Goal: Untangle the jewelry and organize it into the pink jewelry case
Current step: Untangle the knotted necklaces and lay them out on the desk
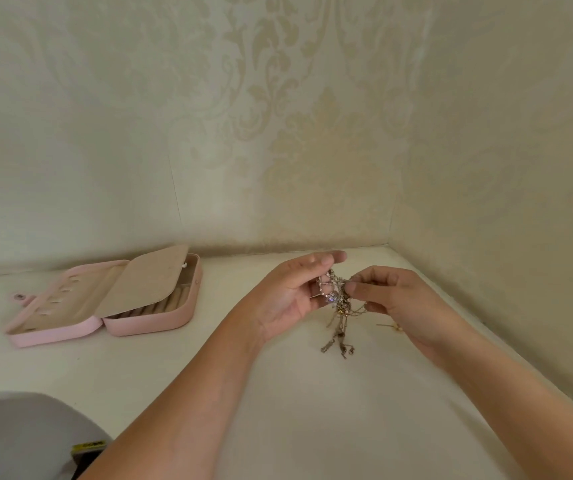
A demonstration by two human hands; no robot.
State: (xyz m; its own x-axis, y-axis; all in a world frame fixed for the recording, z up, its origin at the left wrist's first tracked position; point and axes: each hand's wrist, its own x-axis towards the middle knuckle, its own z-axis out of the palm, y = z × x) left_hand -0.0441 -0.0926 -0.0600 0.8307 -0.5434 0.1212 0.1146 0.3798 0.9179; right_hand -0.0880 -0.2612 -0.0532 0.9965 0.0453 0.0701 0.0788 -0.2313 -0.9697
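Observation:
A tangled clump of silver and gold chains (338,303) hangs between my two hands above the white tabletop, its loose ends touching the surface. My left hand (292,292) holds the sparkly silver part with fingers and thumb. My right hand (392,299) pinches the clump from the right side. The pink jewelry case (105,299) lies open at the left, with a beige inner flap raised over the ring rolls.
A small gold piece (394,327) lies on the table (313,410) under my right hand. Patterned walls (486,202) meet in a corner just behind and to the right. A grey rounded object (18,434) sits at the bottom left.

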